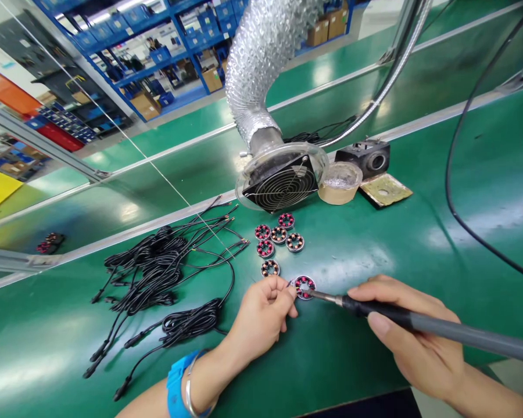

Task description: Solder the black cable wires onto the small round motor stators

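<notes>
My right hand (418, 337) is closed round a soldering iron (401, 316) with a dark grip and grey rear. Its metal tip reaches the right side of a ring-shaped motor stator (304, 288) with red windings, lying on the green bench. At the stator's left edge, my left hand (265, 307) pinches the end of a black cable (290, 283); most of that end is hidden by the fingers. More small stators, some with red windings (265, 249) and some with copper-coloured ones (295, 242), lie just beyond the hands.
Left of my hands lie coiled black cables (152, 267) with stripped ends. A fume-extractor fan (283, 186) hangs above the bench on a foil duct (255, 75). Behind the stators are a tape roll (340, 183), a black holder (366, 157) and a sponge tray (386, 190). A black cord (451, 174) hangs at right.
</notes>
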`<state>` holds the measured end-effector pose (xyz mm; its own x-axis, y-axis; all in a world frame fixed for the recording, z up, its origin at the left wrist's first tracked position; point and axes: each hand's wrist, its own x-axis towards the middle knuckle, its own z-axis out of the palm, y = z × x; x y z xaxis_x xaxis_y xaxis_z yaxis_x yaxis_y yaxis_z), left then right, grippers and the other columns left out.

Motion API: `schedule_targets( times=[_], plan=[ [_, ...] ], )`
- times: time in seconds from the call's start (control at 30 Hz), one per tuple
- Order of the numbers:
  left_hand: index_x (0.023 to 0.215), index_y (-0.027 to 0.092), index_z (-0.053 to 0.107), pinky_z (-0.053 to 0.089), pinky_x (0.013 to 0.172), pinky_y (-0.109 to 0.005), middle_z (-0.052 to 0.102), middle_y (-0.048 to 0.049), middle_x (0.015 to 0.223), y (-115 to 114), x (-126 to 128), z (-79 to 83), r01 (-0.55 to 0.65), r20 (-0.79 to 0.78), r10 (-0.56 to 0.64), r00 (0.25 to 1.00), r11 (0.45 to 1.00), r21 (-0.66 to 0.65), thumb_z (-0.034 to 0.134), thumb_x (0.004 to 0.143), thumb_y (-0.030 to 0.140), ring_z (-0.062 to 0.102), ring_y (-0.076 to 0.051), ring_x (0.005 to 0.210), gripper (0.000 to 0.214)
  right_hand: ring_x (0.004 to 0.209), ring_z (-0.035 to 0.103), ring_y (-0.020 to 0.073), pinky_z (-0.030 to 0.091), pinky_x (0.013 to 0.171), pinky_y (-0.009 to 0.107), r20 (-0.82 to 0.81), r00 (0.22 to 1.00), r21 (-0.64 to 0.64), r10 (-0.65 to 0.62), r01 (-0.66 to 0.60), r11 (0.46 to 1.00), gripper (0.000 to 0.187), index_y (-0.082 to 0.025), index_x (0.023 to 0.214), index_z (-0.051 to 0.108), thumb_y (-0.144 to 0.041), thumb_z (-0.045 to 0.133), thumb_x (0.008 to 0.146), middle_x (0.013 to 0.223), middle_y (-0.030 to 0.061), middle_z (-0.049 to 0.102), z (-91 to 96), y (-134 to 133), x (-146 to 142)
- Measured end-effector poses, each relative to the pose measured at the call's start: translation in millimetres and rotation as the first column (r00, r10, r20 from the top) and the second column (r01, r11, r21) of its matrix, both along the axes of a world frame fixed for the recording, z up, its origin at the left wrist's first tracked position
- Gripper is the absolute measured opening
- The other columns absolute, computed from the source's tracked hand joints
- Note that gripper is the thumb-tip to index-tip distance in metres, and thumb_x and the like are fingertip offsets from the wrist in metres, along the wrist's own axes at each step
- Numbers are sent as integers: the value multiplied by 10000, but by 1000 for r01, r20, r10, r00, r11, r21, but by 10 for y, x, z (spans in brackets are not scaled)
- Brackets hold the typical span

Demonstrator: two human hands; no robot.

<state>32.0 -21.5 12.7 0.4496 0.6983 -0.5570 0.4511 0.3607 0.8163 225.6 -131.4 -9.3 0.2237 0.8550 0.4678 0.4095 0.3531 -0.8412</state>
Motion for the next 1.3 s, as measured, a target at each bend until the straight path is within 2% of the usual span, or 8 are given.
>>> schedule_targets(
  times=[0.27,0.57,1.0,1.17,1.3],
  plan=[
    [723,188,483,249,306,-132,491,82,467,6,3,1,3,-1,-3,1000,1000,-3,544,859,397,330,-37,314,257,660,610,180,452,548,299,25,999,-18,44,-44,999,219,-204,1067,635,-146,553,872,860,47,650,45,-3,19],
    [725,183,497,266,312,-132,559,54,551,2,-5,-14,-9,15,10,1000,1000,-5,574,828,413,366,-36,345,264,599,563,145,423,515,281,-46,998,-7,47,-47,999,221,-182,1027,655,-127,536,849,745,22,615,106,-3,-90],
    [719,184,492,274,317,-132,558,54,546,0,-7,-5,0,2,0,1000,1000,-8,579,827,430,371,-37,348,283,768,639,211,462,585,325,3,1000,43,26,-26,999,263,-197,1037,649,-113,524,821,833,54,668,102,-19,-75],
    [720,181,501,274,320,-133,563,51,557,4,-11,-25,1,9,-1,1000,1000,2,585,831,433,377,-37,354,288,680,621,189,464,569,324,-12,998,61,61,-60,996,272,-179,1052,643,-112,521,819,771,41,646,85,1,-92],
    [715,182,498,272,324,-134,541,62,527,0,-11,-18,2,6,-2,1000,1000,1,579,841,429,361,-35,343,288,688,627,189,463,574,327,2,998,66,63,-63,996,263,-166,1040,646,-110,521,816,773,47,649,67,3,-100]
  ],
)
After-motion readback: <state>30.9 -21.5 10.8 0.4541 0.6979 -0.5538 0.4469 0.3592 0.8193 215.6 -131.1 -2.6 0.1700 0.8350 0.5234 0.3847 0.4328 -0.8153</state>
